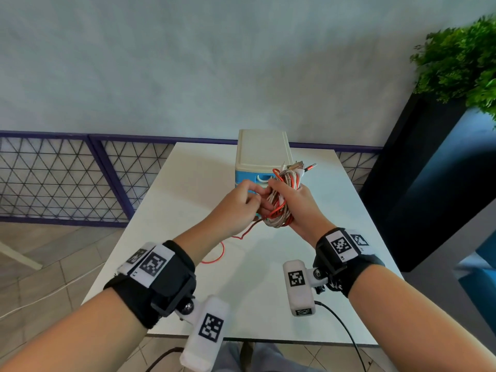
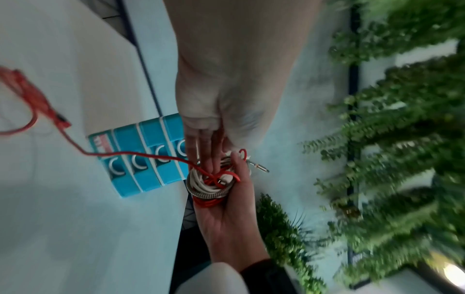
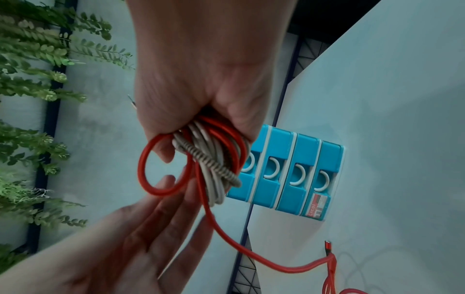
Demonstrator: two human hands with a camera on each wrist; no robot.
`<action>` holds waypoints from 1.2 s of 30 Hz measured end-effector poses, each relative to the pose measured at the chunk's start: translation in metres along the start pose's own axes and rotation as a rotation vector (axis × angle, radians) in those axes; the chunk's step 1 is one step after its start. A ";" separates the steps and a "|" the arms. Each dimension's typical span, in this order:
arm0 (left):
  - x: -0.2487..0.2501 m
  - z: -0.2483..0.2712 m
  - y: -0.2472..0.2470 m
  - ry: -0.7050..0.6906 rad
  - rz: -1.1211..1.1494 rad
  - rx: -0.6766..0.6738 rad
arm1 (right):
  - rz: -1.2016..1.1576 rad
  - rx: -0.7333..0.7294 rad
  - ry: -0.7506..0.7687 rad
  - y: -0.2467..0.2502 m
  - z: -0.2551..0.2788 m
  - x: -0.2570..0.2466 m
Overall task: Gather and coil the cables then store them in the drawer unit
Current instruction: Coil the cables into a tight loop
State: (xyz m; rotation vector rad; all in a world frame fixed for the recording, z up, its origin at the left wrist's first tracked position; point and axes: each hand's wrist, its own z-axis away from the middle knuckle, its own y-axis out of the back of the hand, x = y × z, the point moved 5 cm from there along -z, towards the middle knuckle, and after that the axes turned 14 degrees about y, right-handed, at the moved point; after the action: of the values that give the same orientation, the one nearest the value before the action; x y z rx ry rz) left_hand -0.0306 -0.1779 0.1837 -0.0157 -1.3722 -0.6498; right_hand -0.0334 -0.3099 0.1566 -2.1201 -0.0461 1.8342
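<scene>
Bare forearms [image 1: 67, 336] wear black straps [image 1: 171, 285] with white code-marked blocks [image 1: 206, 331].

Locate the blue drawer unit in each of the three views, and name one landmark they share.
Head: drawer unit centre, behind the cable bundle.
Left wrist: drawer unit centre-left, lying sideways in frame.
Right wrist: drawer unit centre-right, sideways, handles showing.
Shared landmark: the red cable trailing loose from the bundle.
</scene>
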 end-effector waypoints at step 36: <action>-0.015 -0.005 0.032 -0.152 -0.339 0.156 | 0.232 -0.266 -0.135 -0.007 0.006 -0.021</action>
State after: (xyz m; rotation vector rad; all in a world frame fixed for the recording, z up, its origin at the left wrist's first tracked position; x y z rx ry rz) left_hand -0.0128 -0.1467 0.1808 0.3037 -1.5865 -0.8338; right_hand -0.0413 -0.3070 0.1778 -2.2524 -0.0837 2.2146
